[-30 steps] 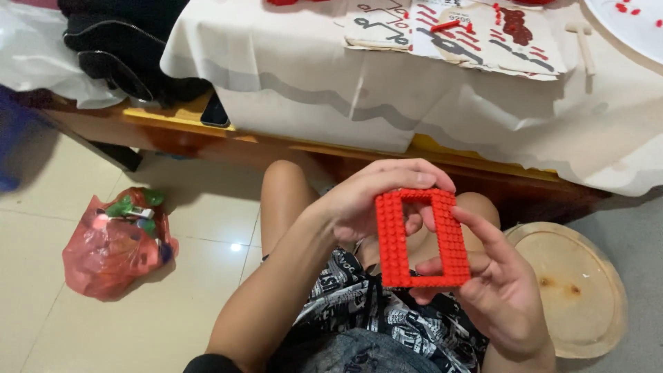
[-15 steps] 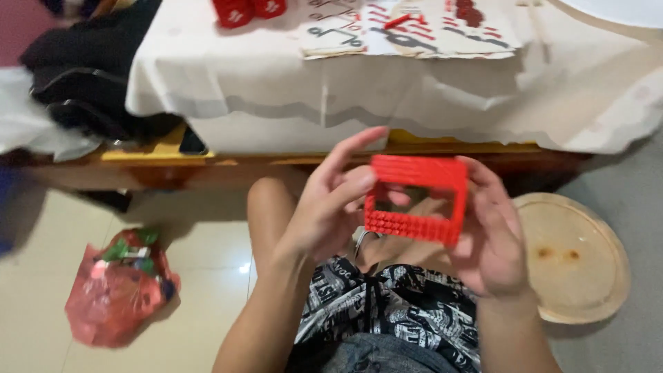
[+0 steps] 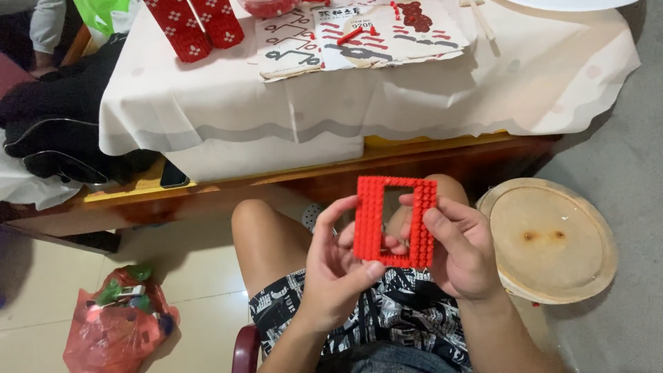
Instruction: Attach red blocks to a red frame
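The person wears shorts (image 3: 387, 311) with a black-and-white graphic print. Arms and knees are bare. No sleeves show.

Red studded brick frame (image 3: 395, 221) between the hands. Black-and-white patterned shorts (image 3: 387, 318) below the hands. White tablecloth (image 3: 345, 97) above them. Pale tan round wooden stool (image 3: 552, 242) right of the right hand (image 3: 463, 252). Red plastic bag (image 3: 114, 324) far left of the left hand (image 3: 335, 269).

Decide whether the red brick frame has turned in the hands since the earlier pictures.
Yes. The red brick frame stood upright, tipped flat half a second ago, and stands upright again, before the table edge, held by both hands.
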